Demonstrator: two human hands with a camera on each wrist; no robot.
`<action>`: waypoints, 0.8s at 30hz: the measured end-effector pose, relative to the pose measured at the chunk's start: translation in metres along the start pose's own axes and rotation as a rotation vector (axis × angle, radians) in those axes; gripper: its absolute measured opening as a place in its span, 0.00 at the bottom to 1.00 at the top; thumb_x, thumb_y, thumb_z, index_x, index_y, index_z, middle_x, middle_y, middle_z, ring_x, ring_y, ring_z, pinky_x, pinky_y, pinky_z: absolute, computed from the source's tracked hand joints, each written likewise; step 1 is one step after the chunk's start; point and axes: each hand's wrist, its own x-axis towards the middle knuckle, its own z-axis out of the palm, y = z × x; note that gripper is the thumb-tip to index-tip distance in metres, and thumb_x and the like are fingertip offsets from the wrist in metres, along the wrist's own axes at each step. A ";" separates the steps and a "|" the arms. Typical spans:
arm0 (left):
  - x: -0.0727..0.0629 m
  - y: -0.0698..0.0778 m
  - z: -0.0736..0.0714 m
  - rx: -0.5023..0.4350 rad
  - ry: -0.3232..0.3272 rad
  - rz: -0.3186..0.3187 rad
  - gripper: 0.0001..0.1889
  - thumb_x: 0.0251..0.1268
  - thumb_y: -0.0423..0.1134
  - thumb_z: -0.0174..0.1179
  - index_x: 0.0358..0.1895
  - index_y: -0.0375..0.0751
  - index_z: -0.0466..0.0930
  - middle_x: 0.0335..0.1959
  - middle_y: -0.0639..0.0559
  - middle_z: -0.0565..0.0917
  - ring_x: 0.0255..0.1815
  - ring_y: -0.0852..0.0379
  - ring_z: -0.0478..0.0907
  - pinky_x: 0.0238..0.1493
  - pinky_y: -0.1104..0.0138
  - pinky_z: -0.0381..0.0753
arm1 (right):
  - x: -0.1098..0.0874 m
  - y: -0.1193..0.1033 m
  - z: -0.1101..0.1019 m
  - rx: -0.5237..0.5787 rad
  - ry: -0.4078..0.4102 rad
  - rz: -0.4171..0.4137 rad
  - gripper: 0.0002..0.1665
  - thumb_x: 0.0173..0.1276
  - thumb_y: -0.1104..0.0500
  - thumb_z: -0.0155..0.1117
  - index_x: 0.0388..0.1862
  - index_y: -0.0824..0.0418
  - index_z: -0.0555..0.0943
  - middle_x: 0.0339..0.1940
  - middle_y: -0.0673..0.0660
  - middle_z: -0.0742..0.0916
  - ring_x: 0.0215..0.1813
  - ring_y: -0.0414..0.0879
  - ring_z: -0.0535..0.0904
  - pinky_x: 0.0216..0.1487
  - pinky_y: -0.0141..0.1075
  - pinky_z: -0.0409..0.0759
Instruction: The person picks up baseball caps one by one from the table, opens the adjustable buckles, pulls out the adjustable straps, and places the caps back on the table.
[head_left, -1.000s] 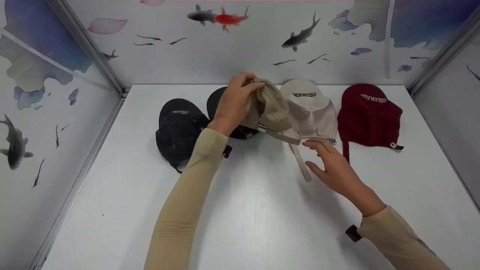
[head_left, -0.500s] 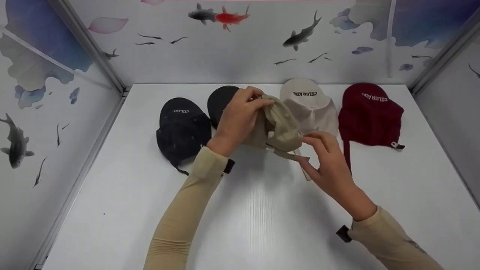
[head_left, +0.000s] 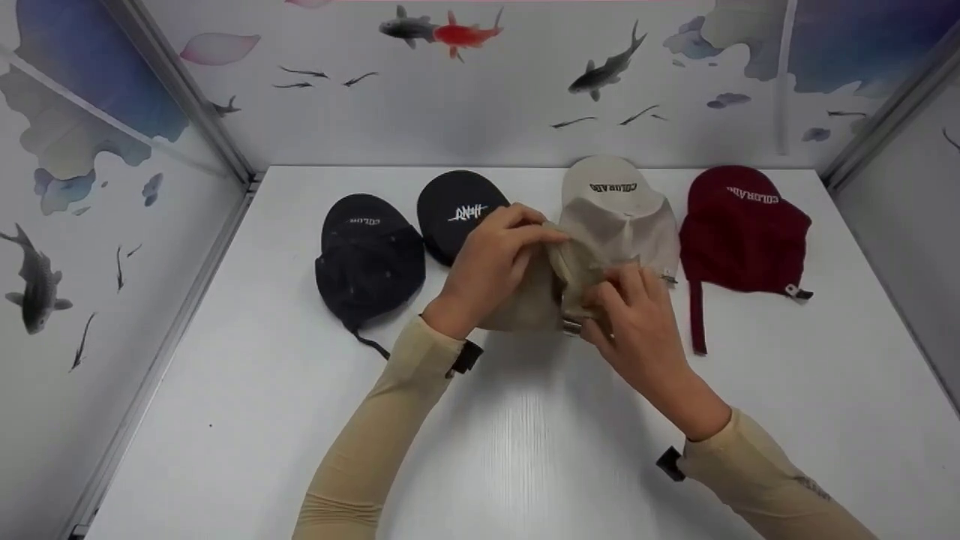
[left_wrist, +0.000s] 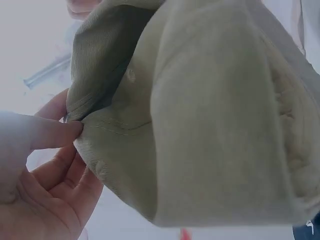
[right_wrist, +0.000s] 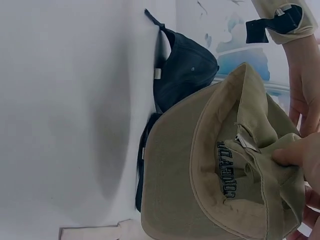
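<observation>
Head view, left to right. A navy cap [head_left: 367, 251] lies at about 10 o'clock from the hands, its brim toward the far wall; just beside it, at 11 o'clock, lies a black cap [head_left: 459, 217] with white lettering.

At centre, the khaki cap [head_left: 540, 289] is held above the white bench [head_left: 225, 420] between both hands. Its long axis runs roughly from 12 to 6 o'clock in the head view, with the rear opening and a metal strap buckle [head_left: 572, 325] toward the person. It is tan twill with visible stitching; the right wrist view looks into the hollow crown [right_wrist: 225, 190], where dark lettering shows.

The left hand [head_left: 491, 266] grips the cap's left side, fingers [head_left: 525, 225] curled over the upper edge and the thumb pressed to the seam in the left wrist view. The right hand [head_left: 637, 322] pinches the rear fabric by the buckle, fingers closed on it at the cap's 5 o'clock.

At 1 o'clock lies a cream cap [head_left: 619, 214], partly behind the khaki cap; at 2 o'clock, a maroon cap [head_left: 742, 225] with its strap trailing toward the person.
</observation>
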 end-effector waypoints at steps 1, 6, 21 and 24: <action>-0.001 -0.001 0.001 0.001 -0.003 -0.003 0.12 0.72 0.32 0.57 0.46 0.49 0.90 0.47 0.48 0.84 0.50 0.52 0.80 0.57 0.67 0.79 | 0.000 0.000 -0.001 0.029 -0.008 0.008 0.11 0.57 0.68 0.69 0.37 0.61 0.77 0.44 0.61 0.79 0.47 0.56 0.72 0.46 0.47 0.70; -0.006 -0.006 0.004 0.022 -0.028 -0.030 0.12 0.73 0.31 0.56 0.48 0.49 0.88 0.48 0.49 0.83 0.51 0.52 0.80 0.58 0.66 0.79 | -0.005 0.001 -0.005 0.165 -0.055 0.094 0.11 0.60 0.71 0.68 0.38 0.61 0.78 0.43 0.56 0.82 0.47 0.47 0.77 0.47 0.38 0.75; -0.031 0.000 0.007 0.128 -0.006 -0.059 0.17 0.70 0.33 0.61 0.60 0.48 0.80 0.62 0.50 0.77 0.60 0.52 0.75 0.63 0.64 0.76 | -0.004 -0.001 -0.012 0.422 -0.150 0.327 0.07 0.69 0.71 0.61 0.43 0.64 0.76 0.40 0.58 0.87 0.43 0.47 0.86 0.41 0.44 0.87; -0.038 0.006 0.006 0.138 -0.008 -0.065 0.18 0.67 0.32 0.64 0.59 0.47 0.81 0.62 0.49 0.77 0.62 0.52 0.74 0.65 0.64 0.75 | -0.004 -0.001 -0.012 0.423 -0.136 0.320 0.06 0.69 0.70 0.62 0.42 0.64 0.76 0.39 0.57 0.87 0.42 0.45 0.85 0.40 0.43 0.87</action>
